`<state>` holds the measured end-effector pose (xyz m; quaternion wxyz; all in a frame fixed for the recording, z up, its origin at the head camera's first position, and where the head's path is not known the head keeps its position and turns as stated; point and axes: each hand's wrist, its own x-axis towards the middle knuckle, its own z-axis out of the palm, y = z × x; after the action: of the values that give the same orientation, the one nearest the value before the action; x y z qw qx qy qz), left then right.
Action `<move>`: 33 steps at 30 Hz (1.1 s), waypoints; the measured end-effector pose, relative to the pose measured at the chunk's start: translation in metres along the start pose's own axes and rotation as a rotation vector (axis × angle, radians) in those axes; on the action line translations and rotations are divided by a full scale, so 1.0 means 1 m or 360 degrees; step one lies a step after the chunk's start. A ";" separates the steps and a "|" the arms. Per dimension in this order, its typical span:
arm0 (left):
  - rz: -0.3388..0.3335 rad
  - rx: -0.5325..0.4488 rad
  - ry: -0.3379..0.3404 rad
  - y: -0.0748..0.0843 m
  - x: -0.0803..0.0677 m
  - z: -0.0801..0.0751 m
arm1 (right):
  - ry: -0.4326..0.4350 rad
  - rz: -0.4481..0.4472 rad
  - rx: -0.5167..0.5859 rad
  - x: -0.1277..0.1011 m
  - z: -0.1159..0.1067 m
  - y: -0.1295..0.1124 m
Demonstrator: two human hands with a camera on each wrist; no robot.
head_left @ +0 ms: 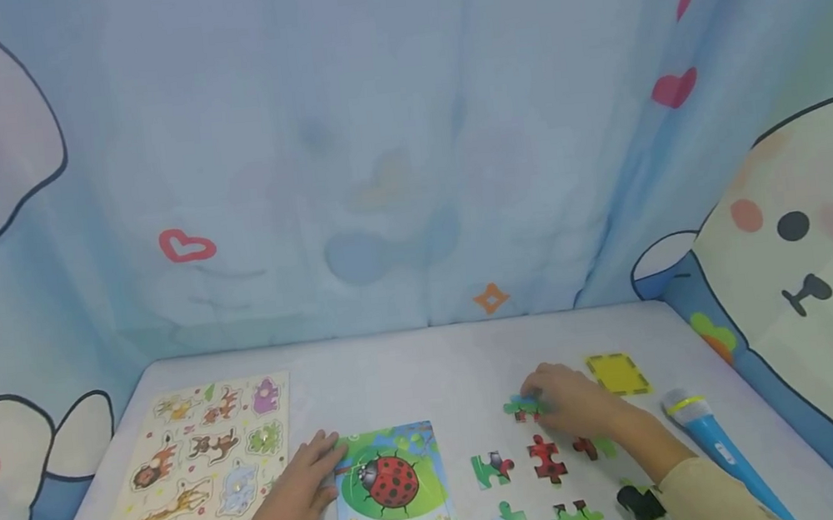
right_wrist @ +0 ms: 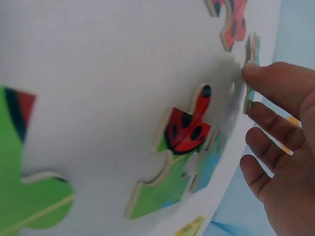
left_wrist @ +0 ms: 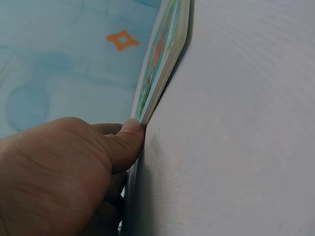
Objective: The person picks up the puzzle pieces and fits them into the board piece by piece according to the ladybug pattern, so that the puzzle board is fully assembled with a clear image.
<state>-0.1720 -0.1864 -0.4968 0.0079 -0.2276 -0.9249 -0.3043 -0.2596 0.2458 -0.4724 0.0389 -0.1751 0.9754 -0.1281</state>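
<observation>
Blue cloth with hearts and cartoon animals hangs behind a pale worktop [head_left: 412,369]. On it, the left hand [head_left: 292,498] lies with fingers mostly straight, and its thumb [left_wrist: 129,140] pushes on the edge of the ladybug puzzle board [head_left: 395,490], probably so the board does not slide. The right hand [head_left: 577,408] reaches forward and its fingertips [right_wrist: 266,78] pinch a green puzzle piece [head_left: 523,406], tipped up on its edge as if being lifted. More loose pieces [head_left: 547,458] lie just behind that hand, close enough to grab. A yellow card [head_left: 617,374] sits beside it, and an animal puzzle [head_left: 196,474] lies beyond the left hand.
</observation>
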 end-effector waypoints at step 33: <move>-0.0016 -0.0027 -0.0002 0.002 0.001 -0.003 | -0.0171 -0.0758 0.0293 0.041 0.013 -0.130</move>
<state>-0.1722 -0.1862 -0.4934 0.0038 -0.2233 -0.9234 -0.3122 -0.2537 0.1104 -0.4516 0.0752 -0.4022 0.8874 -0.2124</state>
